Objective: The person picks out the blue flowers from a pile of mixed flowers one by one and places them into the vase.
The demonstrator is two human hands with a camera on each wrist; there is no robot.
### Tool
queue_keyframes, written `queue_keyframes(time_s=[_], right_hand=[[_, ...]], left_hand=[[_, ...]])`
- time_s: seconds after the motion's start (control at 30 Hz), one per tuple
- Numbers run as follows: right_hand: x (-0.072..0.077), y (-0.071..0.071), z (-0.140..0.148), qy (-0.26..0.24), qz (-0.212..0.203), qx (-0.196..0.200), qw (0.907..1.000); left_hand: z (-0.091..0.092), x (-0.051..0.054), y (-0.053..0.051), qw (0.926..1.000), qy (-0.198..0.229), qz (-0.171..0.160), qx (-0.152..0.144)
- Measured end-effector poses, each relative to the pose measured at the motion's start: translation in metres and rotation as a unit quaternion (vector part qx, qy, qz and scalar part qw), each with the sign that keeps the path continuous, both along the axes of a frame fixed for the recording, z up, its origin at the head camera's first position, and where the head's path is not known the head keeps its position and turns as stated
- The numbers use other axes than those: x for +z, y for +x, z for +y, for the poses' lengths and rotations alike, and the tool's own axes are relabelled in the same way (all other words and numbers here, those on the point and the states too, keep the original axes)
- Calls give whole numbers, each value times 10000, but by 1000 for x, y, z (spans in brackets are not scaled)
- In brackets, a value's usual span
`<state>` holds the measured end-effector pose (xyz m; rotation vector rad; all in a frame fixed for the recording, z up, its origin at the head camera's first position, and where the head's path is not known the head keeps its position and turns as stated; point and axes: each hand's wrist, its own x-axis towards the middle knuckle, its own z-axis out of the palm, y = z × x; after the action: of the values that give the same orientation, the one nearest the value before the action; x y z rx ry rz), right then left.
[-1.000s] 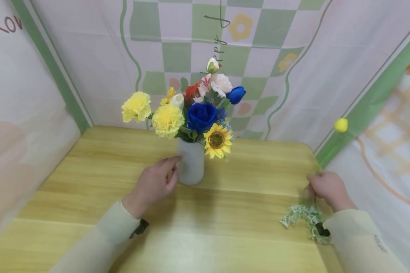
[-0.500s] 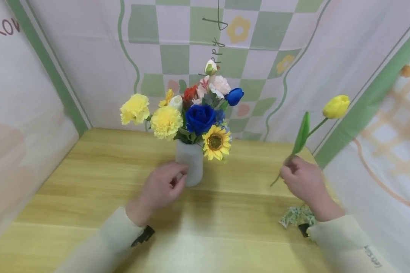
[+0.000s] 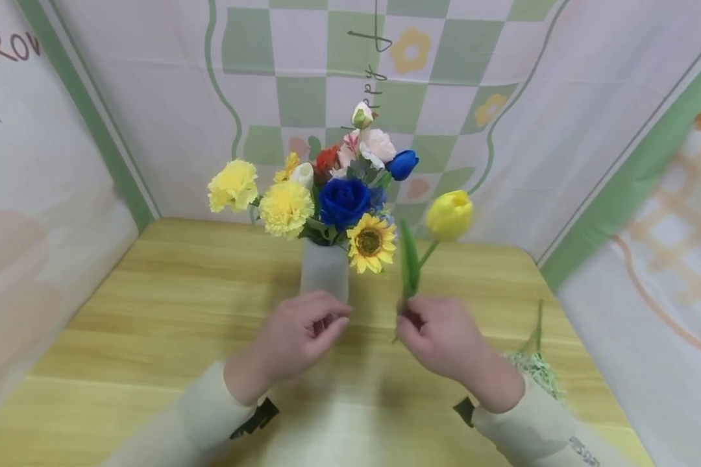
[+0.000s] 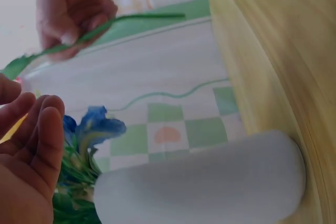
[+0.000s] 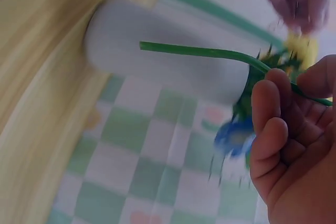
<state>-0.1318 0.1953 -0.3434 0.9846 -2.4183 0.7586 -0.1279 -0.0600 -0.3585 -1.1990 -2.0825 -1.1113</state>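
My right hand (image 3: 452, 337) pinches the stem of a yellow tulip (image 3: 450, 215) between thumb and fingers. The bloom points up, with one long green leaf beside it. In the right wrist view the green stem (image 5: 184, 50) sticks out past the fingers, its cut end bare. A pale grey vase (image 3: 324, 269) stands upright on the table, filled with mixed flowers. In front of the vase, my left hand (image 3: 298, 334) hangs with loosely bent fingers and holds nothing. The left wrist view shows those fingers (image 4: 48, 142) apart from the tulip stem.
A sprig with small whitish-green leaves (image 3: 540, 375) lies on the wooden table (image 3: 152, 311) at the right, partly behind my right sleeve. In the vase are yellow carnations (image 3: 285, 209), a blue rose (image 3: 344, 202) and a sunflower (image 3: 371, 242). Patterned cloth hangs behind.
My right hand has lifted the yellow tulip from the table's right side and carried it left, close to the vase. My left hand has shifted slightly right and nearer, off the vase's side.
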Motion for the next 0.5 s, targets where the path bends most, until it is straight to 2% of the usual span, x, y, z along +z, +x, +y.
queue_keyframes(time_s=[0.17,0.37,0.5], right_hand=[[-2,3,-28,-27,560,466,9973],[0,5,-51,-74,637,623,9960],[1,5,-59,-162,590,725,9955]], left_hand=[[4,0,5,9998,117,-101,-124],[5,1,6,9985,442,-177,-265],[4,3,7,9968,729,-222,-228]])
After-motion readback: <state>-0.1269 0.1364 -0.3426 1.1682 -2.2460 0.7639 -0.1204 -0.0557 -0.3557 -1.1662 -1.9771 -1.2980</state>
